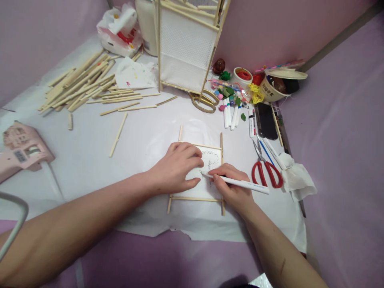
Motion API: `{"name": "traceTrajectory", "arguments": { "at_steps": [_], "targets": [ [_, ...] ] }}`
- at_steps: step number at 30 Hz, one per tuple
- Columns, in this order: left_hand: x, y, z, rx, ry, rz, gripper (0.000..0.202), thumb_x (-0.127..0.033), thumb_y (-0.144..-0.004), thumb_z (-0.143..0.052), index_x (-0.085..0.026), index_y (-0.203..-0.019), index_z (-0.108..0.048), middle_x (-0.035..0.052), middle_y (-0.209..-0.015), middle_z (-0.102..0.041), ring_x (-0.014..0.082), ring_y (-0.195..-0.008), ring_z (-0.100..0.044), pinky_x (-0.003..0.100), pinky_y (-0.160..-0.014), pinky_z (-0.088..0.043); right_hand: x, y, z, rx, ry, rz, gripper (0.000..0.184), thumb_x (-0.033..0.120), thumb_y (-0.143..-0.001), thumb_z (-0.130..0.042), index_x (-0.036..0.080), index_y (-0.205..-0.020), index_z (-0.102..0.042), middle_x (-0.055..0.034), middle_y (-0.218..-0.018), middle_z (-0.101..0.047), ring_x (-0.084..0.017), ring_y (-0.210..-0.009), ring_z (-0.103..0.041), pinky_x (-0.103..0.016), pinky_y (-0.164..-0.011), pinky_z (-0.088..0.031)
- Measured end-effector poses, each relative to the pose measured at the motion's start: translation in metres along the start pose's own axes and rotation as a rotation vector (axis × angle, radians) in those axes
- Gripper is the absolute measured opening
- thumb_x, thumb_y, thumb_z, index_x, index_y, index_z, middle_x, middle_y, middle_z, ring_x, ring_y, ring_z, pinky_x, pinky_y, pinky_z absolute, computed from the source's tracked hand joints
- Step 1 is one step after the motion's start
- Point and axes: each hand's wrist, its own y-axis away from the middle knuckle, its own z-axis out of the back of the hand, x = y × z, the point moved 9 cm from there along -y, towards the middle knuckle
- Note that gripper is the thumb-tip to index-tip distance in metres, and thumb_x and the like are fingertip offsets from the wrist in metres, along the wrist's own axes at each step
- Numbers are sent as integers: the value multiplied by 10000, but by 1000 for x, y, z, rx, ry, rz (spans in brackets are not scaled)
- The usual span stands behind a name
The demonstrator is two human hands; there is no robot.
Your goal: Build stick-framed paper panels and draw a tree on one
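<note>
A small frame of thin wooden sticks [196,199] lies flat on the white-covered table, with a white sheet [214,191] inside it. Dark drawn lines run over the sheet's upper and right part. My left hand [180,168] rests on the left side of the sheet and frame, fingers spread, holding nothing. In my right hand [235,188] is a white pen [252,185], pinched near its tip. The tip meets the sheet close to my left fingertips, and the pen's back end points right. My left hand hides part of the sheet and the frame's left stick.
Loose wooden sticks [81,84] are piled at the back left. A pink power strip [27,148] lies far left. A tall stick stand with white panels [187,48] rises behind. Red-handled scissors [265,172], gold scissors [205,102], markers [231,114] and a phone [266,120] lie right.
</note>
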Motion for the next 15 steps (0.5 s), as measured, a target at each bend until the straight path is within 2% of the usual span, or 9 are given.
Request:
{"name": "traceTrajectory", "arguments": {
  "at_steps": [4,15],
  "targets": [
    [0,0,0,1,1,-1,232,-349,-848,-665,-226,-1045,-660,76,-1204,-625,294,-1214,-505,489,-1043,-310,1,0,1,6,13,-4,188,159,-862,-560,236,-842,-731,-15,-727,-738,-178,-689,-669,-339,-661,-532],
    [0,0,-1,9,-8,5,301,-403,-815,-725,-218,-1043,-658,77,-1199,-622,294,-1216,-506,480,-1045,-298,2,4,13,-93,-35,-9,171,158,-852,-547,219,-791,-695,-6,-659,-649,-163,-607,-609,-310,-571,-477]
  ]
}}
